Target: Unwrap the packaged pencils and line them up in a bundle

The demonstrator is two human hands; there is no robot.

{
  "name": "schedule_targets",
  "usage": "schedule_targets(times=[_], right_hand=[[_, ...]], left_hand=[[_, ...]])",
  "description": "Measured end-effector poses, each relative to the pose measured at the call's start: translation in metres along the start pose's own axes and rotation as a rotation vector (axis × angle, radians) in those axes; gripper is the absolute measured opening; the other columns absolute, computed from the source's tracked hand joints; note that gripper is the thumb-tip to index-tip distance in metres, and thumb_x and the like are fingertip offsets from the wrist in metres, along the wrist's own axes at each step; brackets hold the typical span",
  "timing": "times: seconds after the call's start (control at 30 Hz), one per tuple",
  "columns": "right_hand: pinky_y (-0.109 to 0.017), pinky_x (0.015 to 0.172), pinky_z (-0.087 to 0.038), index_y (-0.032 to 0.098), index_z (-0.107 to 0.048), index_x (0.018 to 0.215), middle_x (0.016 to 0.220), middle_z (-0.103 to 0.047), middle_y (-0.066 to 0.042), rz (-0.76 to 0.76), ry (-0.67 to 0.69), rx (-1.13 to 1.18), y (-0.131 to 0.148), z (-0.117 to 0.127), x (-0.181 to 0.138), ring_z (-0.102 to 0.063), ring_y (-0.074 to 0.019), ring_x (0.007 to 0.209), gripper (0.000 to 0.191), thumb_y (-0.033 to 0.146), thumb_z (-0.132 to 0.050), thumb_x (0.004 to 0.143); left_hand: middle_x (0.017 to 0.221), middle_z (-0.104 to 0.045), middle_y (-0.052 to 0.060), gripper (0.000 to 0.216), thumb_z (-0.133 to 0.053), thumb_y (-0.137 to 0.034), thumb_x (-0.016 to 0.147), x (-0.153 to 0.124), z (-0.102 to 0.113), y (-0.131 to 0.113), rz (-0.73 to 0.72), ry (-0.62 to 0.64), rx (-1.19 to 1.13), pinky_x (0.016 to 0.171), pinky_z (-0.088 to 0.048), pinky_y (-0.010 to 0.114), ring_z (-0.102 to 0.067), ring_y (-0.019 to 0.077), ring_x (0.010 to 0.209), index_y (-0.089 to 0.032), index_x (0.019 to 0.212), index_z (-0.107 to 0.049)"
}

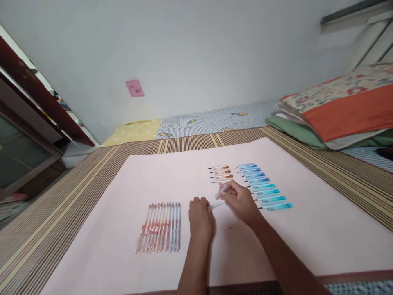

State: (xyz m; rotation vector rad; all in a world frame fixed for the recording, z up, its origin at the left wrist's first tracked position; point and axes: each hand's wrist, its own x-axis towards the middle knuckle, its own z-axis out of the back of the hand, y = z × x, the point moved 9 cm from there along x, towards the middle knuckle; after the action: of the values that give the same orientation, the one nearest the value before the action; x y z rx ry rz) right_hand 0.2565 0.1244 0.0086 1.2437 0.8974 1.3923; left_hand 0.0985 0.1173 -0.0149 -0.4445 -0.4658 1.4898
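Observation:
My left hand (201,217) is closed around a slim whitish pen (217,204), whose pale end sticks out to the right. My right hand (238,200), just beside it, pinches a translucent, cap-like piece (221,191) between thumb and fingers. The two pieces are close together; whether they touch I cannot tell. Beyond my hands lies a short column of brown-ended pens (221,172) with dark tips pointing left. To the right runs a longer column of blue and turquoise pens (260,180), partly behind my right hand. Left of my hands, several pale pens with reddish markings (158,227) lie side by side.
All this rests on a pale pink sheet (123,196) over a striped mat (76,192). Folded bedding and a floral-and-orange pillow (353,106) are piled at the far right. A white wall (196,53) with a pink note (134,88) stands behind.

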Motion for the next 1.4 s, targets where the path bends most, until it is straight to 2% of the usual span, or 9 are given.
schedule_targets(times=[0.13, 0.23, 0.33, 0.43, 0.57, 0.93, 1.1, 1.27, 1.4], right_hand=[[-0.031, 0.076, -0.05, 0.02, -0.058, 0.098, 0.089, -0.069, -0.006, 0.141, -0.092, -0.181, 0.017, 0.001, -0.01, -0.066, -0.0196, 0.081, 0.014, 0.028, -0.052, 0.088], [-0.029, 0.073, -0.048, 0.021, -0.057, 0.095, 0.086, -0.065, -0.004, 0.236, -0.035, -0.355, 0.022, -0.012, -0.015, -0.062, -0.0181, 0.076, 0.012, 0.025, -0.047, 0.091], [-0.027, 0.064, -0.046, 0.022, -0.053, 0.085, 0.076, -0.061, -0.001, 0.227, 0.045, -0.399, 0.016, -0.023, -0.015, -0.057, -0.016, 0.065, 0.01, 0.024, -0.045, 0.091], [-0.027, 0.07, -0.047, 0.022, -0.053, 0.09, 0.086, -0.065, -0.003, 0.245, -0.038, -0.341, 0.018, -0.016, -0.016, -0.06, -0.0162, 0.073, 0.007, 0.024, -0.047, 0.092], [-0.026, 0.063, -0.044, 0.022, -0.052, 0.084, 0.076, -0.063, -0.001, 0.22, 0.027, -0.378, 0.009, -0.022, -0.016, -0.057, -0.015, 0.064, 0.008, 0.023, -0.047, 0.091], [-0.028, 0.063, -0.044, 0.021, -0.057, 0.083, 0.075, -0.063, -0.001, 0.164, 0.047, -0.371, -0.01, -0.025, -0.016, -0.056, -0.0164, 0.065, 0.013, 0.029, -0.049, 0.09], [-0.026, 0.053, -0.04, 0.019, -0.062, 0.085, 0.069, -0.062, 0.0, -0.028, -0.035, -0.044, -0.032, -0.014, -0.01, -0.053, -0.0147, 0.058, 0.022, 0.04, -0.059, 0.084], [-0.022, 0.039, -0.02, 0.017, -0.063, 0.084, 0.052, -0.049, 0.006, -0.225, -0.003, 0.329, -0.056, -0.023, -0.01, -0.029, -0.0065, 0.039, 0.039, 0.054, -0.07, 0.074], [-0.022, 0.04, -0.021, 0.016, -0.062, 0.094, 0.067, -0.063, 0.0, -0.21, -0.037, 0.407, -0.052, -0.024, -0.011, -0.032, -0.0051, 0.042, 0.04, 0.049, -0.072, 0.074]], left_hand=[[0.093, -0.061, 0.008, 0.012, -0.058, -0.01, 0.08, 0.001, -0.002, 0.001, -0.011, 0.0, 0.005, 0.077, -0.038, 0.031, -0.053, 0.0231, 0.093, -0.02, 0.079, -0.063], [0.093, -0.061, 0.008, 0.012, -0.058, -0.01, 0.081, 0.001, -0.001, 0.001, -0.015, -0.012, 0.006, 0.076, -0.037, 0.031, -0.053, 0.0228, 0.092, -0.02, 0.079, -0.063], [0.091, -0.061, 0.008, 0.014, -0.055, -0.009, 0.081, 0.001, -0.002, 0.001, -0.018, -0.006, 0.021, 0.076, -0.038, 0.032, -0.053, 0.0231, 0.09, -0.02, 0.077, -0.063], [0.092, -0.062, 0.009, 0.015, -0.055, -0.008, 0.08, 0.001, -0.002, 0.001, -0.013, 0.0, 0.034, 0.078, -0.038, 0.033, -0.054, 0.0237, 0.091, -0.02, 0.078, -0.064], [0.092, -0.062, 0.009, 0.013, -0.056, -0.011, 0.082, 0.001, -0.003, 0.002, -0.005, 0.001, 0.035, 0.077, -0.037, 0.032, -0.054, 0.0236, 0.091, -0.02, 0.079, -0.064], [0.092, -0.062, 0.008, 0.015, -0.055, -0.01, 0.082, -0.001, -0.001, 0.001, 0.02, 0.014, 0.04, 0.076, -0.037, 0.032, -0.053, 0.0232, 0.091, -0.021, 0.08, -0.064], [0.093, -0.062, 0.008, 0.013, -0.057, -0.01, 0.08, 0.0, -0.001, 0.002, 0.004, -0.003, 0.034, 0.076, -0.037, 0.032, -0.053, 0.0235, 0.091, -0.021, 0.081, -0.063], [0.094, -0.063, 0.009, 0.01, -0.062, -0.013, 0.077, 0.001, -0.002, 0.005, 0.021, 0.01, 0.0, 0.077, -0.039, 0.033, -0.055, 0.0244, 0.092, -0.02, 0.084, -0.063], [0.094, -0.066, 0.008, 0.016, -0.066, -0.016, 0.074, 0.0, 0.01, 0.004, -0.025, -0.084, -0.266, 0.082, -0.042, 0.034, -0.058, 0.0235, 0.094, -0.019, 0.09, -0.065]])
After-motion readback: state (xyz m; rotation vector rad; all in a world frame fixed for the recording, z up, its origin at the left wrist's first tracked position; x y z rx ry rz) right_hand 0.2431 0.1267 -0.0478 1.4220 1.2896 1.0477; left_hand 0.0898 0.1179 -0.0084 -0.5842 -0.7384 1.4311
